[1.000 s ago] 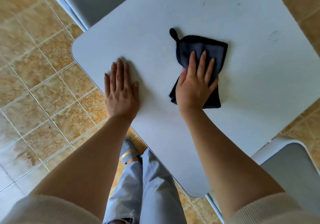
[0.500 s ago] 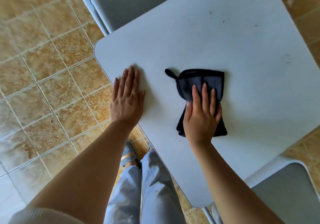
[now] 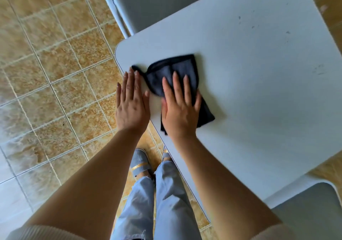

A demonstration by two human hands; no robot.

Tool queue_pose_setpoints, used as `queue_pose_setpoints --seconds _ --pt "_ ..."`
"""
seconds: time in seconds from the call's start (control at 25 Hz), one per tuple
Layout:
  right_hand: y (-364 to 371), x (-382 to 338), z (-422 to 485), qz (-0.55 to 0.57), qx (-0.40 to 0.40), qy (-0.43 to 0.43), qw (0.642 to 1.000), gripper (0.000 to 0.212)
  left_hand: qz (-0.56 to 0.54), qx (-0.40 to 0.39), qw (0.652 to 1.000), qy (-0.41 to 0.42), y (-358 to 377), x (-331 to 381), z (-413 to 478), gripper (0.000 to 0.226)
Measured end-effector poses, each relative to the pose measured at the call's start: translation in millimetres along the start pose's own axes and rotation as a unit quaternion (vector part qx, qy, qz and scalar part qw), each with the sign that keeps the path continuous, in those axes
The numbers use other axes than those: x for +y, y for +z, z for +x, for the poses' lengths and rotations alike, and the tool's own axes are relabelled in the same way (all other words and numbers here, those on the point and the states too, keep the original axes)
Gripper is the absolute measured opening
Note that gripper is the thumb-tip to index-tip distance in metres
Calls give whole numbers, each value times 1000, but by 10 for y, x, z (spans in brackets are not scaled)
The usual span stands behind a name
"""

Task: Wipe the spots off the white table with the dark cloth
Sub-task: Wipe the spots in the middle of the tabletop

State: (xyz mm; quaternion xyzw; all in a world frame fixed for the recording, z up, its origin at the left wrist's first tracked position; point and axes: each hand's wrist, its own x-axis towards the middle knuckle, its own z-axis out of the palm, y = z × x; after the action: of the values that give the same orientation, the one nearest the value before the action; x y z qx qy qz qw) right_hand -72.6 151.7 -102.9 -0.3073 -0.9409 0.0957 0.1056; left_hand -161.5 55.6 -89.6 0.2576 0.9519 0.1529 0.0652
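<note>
The dark cloth (image 3: 174, 71) lies flat near the left corner of the white table (image 3: 259, 100), its small hanging loop pointing left. My right hand (image 3: 180, 108) presses palm-down on the cloth's near half, fingers spread over it. My left hand (image 3: 131, 100) rests flat at the table's left edge, fingers together, its fingertips close to the cloth's loop and holding nothing. Small dark spots (image 3: 239, 17) dot the far part of the table, and a fainter smudge (image 3: 319, 69) marks the right side.
A grey chair seat (image 3: 157, 2) stands beyond the table's far left edge, another (image 3: 307, 212) at the near right corner. Tan tiled floor (image 3: 55, 63) spreads to the left. My legs in pale jeans (image 3: 157, 202) and a slipper stand by the near edge.
My right hand has slid the cloth to the left and toward the table's corner, next to my left hand. The view has shifted, so the table sits further right in the frame.
</note>
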Motion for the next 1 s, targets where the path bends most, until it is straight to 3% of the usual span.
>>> queue_pose_setpoints --seconds 0.12,0.24,0.4,0.56,0.68,0.84,1.0 --pt "-214 135 -662 -9 -61 -48 997 49 -12 -8 1000 -16 4 95 43 59" --pt "-411 581 -1004 -39 -72 -53 995 48 -18 -32 999 3 67 252 69 58" --pt "-413 1093 -691 -103 -4 100 990 45 -6 -41 997 67 145 366 163 59" --pt "-182 1091 336 -67 86 229 967 44 5 -40 994 100 205 579 356 59" --pt "-71 850 662 -49 91 184 977 44 -7 -26 995 94 246 783 593 58" --pt "-222 978 180 -53 30 77 995 44 -23 -10 998 60 319 999 914 56" --pt "-407 1590 -25 -94 45 155 982 44 -13 0 999 52 433 1081 1060 57"
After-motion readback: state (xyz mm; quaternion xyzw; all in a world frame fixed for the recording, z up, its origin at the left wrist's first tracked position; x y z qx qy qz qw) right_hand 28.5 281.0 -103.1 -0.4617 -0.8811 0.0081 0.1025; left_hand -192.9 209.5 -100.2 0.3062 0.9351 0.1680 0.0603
